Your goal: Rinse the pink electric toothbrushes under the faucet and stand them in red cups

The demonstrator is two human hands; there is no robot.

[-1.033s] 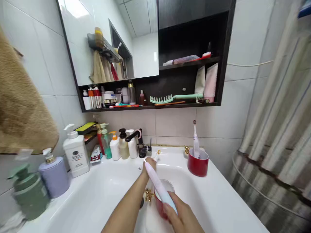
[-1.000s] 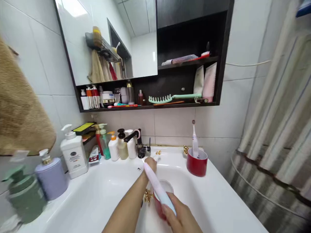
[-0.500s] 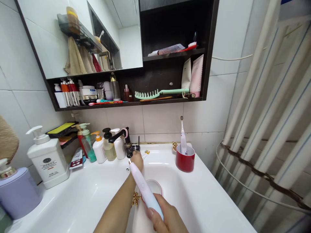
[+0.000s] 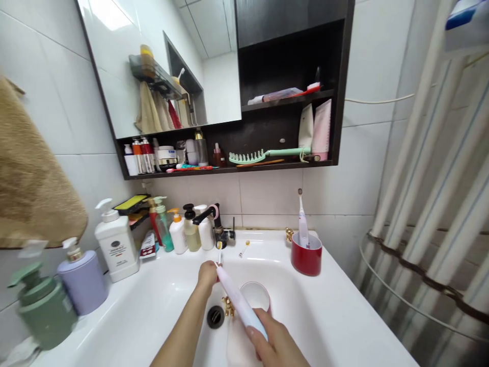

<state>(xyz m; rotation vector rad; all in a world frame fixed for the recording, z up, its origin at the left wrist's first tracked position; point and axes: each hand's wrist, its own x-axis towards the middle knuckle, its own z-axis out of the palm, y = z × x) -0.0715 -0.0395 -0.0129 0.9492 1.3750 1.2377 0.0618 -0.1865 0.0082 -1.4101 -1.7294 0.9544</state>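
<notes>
My right hand (image 4: 277,336) is wrapped round a pink-to-blue electric toothbrush handle (image 4: 237,298) tilted over the sink. A thin bare shaft shows at its upper end. Just beyond that tip, my left hand (image 4: 208,273) pinches a white toothbrush head (image 4: 220,253) with a yellow ring at its end. Its fingers are partly hidden behind the handle. A second toothbrush head (image 4: 244,248), also with a yellow ring, lies on the sink's back ledge beside the black faucet (image 4: 219,229). Under the handle, a white cup with a red rim (image 4: 255,291) is in the basin.
On the right ledge a red cup (image 4: 306,260) holds an upright white electric toothbrush (image 4: 303,224). Pump bottles (image 4: 191,232) line the back left, with a purple bottle (image 4: 83,283) nearer. A dark cabinet (image 4: 290,130) hangs above. The drain (image 4: 216,317) is in the basin.
My left hand has come back from the ledge by the faucet, now with a toothbrush head in it. The view has swung left, showing the towel and green bottle. My right hand keeps the handle.
</notes>
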